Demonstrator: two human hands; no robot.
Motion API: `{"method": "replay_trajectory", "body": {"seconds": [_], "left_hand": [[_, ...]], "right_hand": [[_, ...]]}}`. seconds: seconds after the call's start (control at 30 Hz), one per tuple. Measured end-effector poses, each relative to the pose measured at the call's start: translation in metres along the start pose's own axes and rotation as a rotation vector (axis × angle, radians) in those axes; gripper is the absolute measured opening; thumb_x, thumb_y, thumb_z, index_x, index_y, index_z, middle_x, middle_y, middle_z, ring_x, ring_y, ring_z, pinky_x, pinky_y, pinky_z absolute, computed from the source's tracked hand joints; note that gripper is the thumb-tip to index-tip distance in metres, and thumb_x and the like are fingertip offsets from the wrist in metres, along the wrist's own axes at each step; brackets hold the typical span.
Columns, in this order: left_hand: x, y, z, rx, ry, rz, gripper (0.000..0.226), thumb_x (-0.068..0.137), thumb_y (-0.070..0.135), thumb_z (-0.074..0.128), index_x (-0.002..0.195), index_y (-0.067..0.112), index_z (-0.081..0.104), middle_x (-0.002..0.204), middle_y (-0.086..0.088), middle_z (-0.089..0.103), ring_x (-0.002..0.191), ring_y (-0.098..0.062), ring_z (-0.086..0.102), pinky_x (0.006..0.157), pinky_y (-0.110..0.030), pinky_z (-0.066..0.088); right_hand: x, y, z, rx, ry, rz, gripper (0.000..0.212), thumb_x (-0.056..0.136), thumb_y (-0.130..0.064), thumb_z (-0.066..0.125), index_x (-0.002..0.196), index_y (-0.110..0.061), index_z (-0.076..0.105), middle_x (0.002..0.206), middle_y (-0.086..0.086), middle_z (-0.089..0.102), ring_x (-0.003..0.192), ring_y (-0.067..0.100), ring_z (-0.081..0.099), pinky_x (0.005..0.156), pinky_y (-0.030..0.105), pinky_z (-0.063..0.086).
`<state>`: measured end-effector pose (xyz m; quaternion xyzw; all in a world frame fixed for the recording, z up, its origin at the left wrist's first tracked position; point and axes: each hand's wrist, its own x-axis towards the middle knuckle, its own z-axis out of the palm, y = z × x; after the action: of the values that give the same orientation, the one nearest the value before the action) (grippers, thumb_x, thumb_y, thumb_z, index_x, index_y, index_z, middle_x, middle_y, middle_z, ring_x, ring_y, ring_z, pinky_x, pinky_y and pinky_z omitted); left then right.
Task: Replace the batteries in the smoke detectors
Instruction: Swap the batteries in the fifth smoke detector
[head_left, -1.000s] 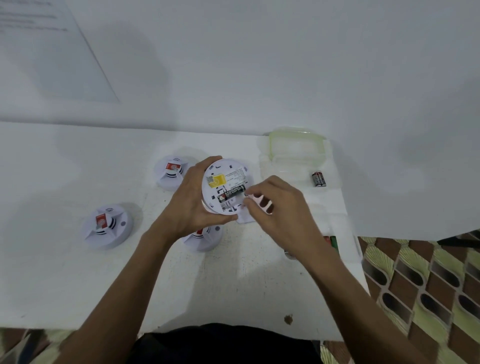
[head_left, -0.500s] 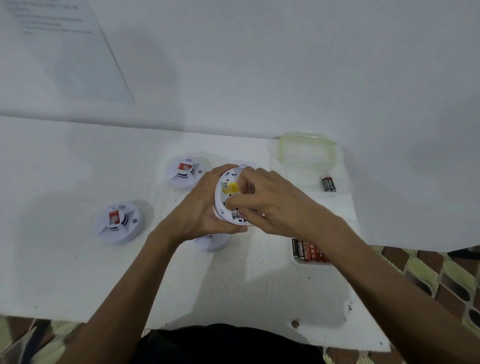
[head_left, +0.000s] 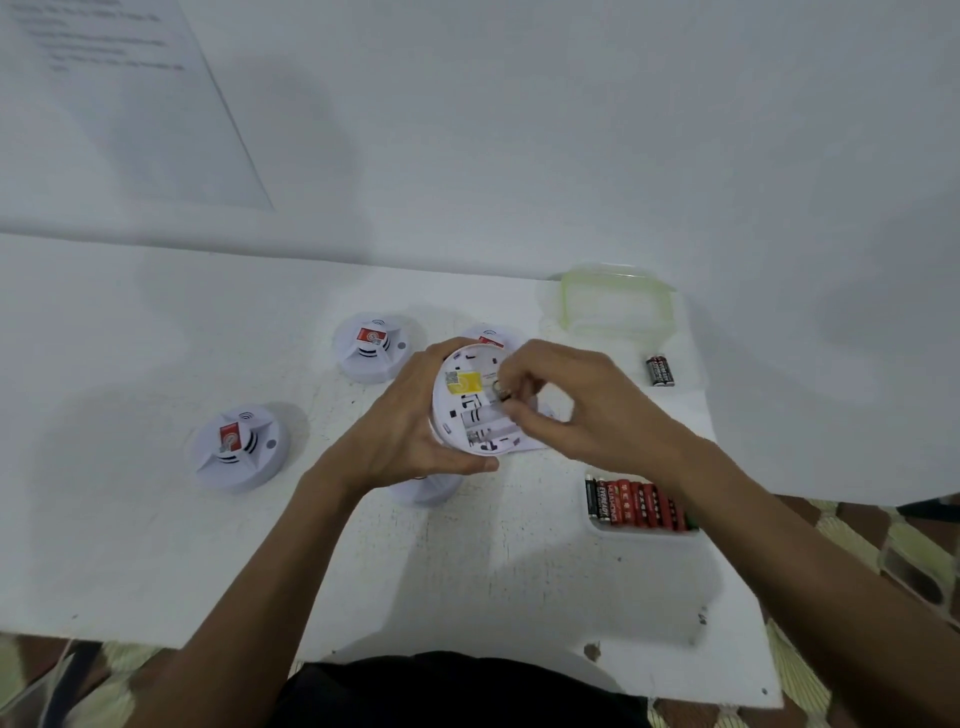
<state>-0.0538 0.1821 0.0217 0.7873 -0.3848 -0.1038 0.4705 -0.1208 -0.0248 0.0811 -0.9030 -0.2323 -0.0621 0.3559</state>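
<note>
Head view shows the smoke detector (head_left: 470, 410) held back-side up just above the table (head_left: 156, 545). The left hand (head_left: 400, 431) curls round its rim so the battery bay faces the right hand (head_left: 576, 410), which pinches a battery (head_left: 503, 391) at the bay. Another detector (head_left: 426, 491) sits directly beneath it, and the battery tray (head_left: 644, 532) lies by the right forearm, crowding any set-down.

**Person, head view: limbs and clothing**

Both bare: left grip (head_left: 410, 415), right grip (head_left: 587, 410). The left forearm (head_left: 249, 587) and right forearm (head_left: 810, 545) are uncovered along their whole visible length, down to the frame edge. A black garment (head_left: 457, 691) shows at bottom centre: plain dark fabric, softly creased; cut cannot be told.
</note>
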Motion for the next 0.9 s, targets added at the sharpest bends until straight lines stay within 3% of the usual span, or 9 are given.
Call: {"method": "replay_trajectory", "body": {"seconds": [0.13, 0.27, 0.37, 0.5, 0.63, 0.9], "left_hand": [[-0.003, -0.009, -0.003, 0.060, 0.005, -0.074, 0.100, 0.055, 0.060, 0.077, 0.137, 0.040, 0.024, 0.135, 0.026, 0.035, 0.124, 0.000, 0.039, 0.100, -0.013, 0.033], [-0.003, -0.014, -0.003, 0.070, 0.018, -0.087, 0.099, 0.054, 0.059, 0.079, 0.136, 0.041, 0.025, 0.135, 0.023, 0.037, 0.124, -0.003, 0.040, 0.101, -0.021, 0.035], [-0.002, -0.017, -0.001, 0.060, 0.016, -0.087, 0.100, 0.055, 0.057, 0.080, 0.137, 0.038, 0.027, 0.135, 0.021, 0.039, 0.124, -0.006, 0.041, 0.102, -0.024, 0.037], [-0.002, -0.020, 0.001, 0.052, 0.005, -0.096, 0.103, 0.055, 0.059, 0.080, 0.140, 0.033, 0.027, 0.136, 0.018, 0.040, 0.124, -0.007, 0.041, 0.101, -0.024, 0.037], [-0.002, -0.021, 0.000, 0.045, 0.008, -0.101, 0.102, 0.054, 0.060, 0.079, 0.139, 0.036, 0.027, 0.136, 0.020, 0.039, 0.125, -0.004, 0.040, 0.102, -0.023, 0.035], [-0.003, -0.022, -0.002, 0.053, 0.025, -0.115, 0.099, 0.053, 0.065, 0.077, 0.135, 0.044, 0.026, 0.136, 0.020, 0.039, 0.125, -0.004, 0.040, 0.102, -0.024, 0.035]], "right_hand": [[-0.030, 0.010, -0.021, 0.081, 0.077, 0.241, 0.014, 0.088, -0.007, 0.068, 0.098, -0.015, 0.062, 0.086, -0.008, 0.068, 0.079, 0.010, 0.066, 0.076, 0.019, 0.054], [-0.073, 0.038, -0.041, -0.116, -0.062, 0.601, 0.014, 0.085, -0.019, 0.072, 0.087, -0.029, 0.063, 0.077, -0.009, 0.069, 0.071, 0.005, 0.065, 0.069, 0.020, 0.055], [-0.100, 0.062, -0.038, -0.357, -0.212, 0.747, 0.007, 0.088, -0.026, 0.069, 0.090, -0.025, 0.062, 0.083, -0.006, 0.071, 0.069, 0.005, 0.063, 0.067, 0.025, 0.054], [-0.118, 0.078, -0.024, -0.628, -0.333, 0.820, 0.012, 0.094, -0.030, 0.057, 0.101, -0.022, 0.060, 0.091, 0.001, 0.065, 0.079, 0.018, 0.062, 0.069, 0.028, 0.049], [-0.125, 0.081, -0.013, -0.829, -0.473, 0.773, 0.017, 0.098, -0.032, 0.048, 0.106, -0.020, 0.057, 0.096, 0.002, 0.061, 0.082, 0.020, 0.063, 0.069, 0.029, 0.049], [-0.129, 0.087, -0.013, -0.763, -0.434, 0.776, 0.025, 0.097, -0.038, 0.050, 0.115, -0.025, 0.061, 0.106, 0.003, 0.066, 0.091, 0.021, 0.065, 0.072, 0.028, 0.048]]}}
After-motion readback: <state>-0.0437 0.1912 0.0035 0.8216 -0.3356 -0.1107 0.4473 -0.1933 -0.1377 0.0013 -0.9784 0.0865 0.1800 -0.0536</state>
